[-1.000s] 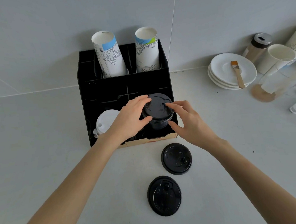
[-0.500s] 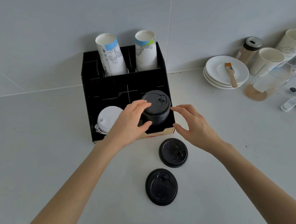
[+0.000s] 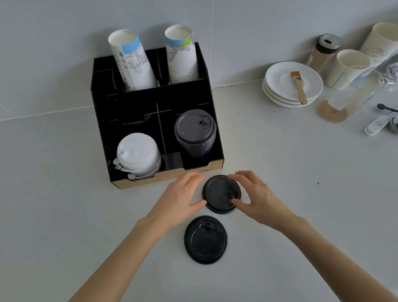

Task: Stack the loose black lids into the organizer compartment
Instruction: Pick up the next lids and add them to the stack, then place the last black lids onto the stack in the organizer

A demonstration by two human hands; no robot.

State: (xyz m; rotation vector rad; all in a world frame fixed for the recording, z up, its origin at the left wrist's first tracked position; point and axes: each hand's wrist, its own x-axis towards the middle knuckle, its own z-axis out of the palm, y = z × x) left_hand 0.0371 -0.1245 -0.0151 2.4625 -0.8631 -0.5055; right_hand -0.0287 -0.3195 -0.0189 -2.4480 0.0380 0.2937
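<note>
A black organizer [image 3: 142, 97] stands against the wall. Its front right compartment holds a stack of black lids [image 3: 195, 130], and the front left one holds white lids [image 3: 137, 152]. Two loose black lids lie on the counter in front of it. The farther loose lid [image 3: 219, 193] sits flat between both hands. My left hand [image 3: 180, 200] touches its left rim with thumb and fingertips. On the opposite rim, my right hand [image 3: 255, 194] has its thumb on the lid's top. The nearer loose lid [image 3: 205, 240] lies untouched just below.
Two tall stacks of paper cups [image 3: 133, 61] stand in the organizer's back compartments. At the right are stacked white saucers [image 3: 283, 93] with a small brush [image 3: 298, 87], a shaker jar [image 3: 325, 51], white cups [image 3: 350, 66], a glass pitcher [image 3: 356, 90] and a spoon.
Both hands left the lid stack in the organizer and moved down to the counter. They now close around the farther loose lid.
</note>
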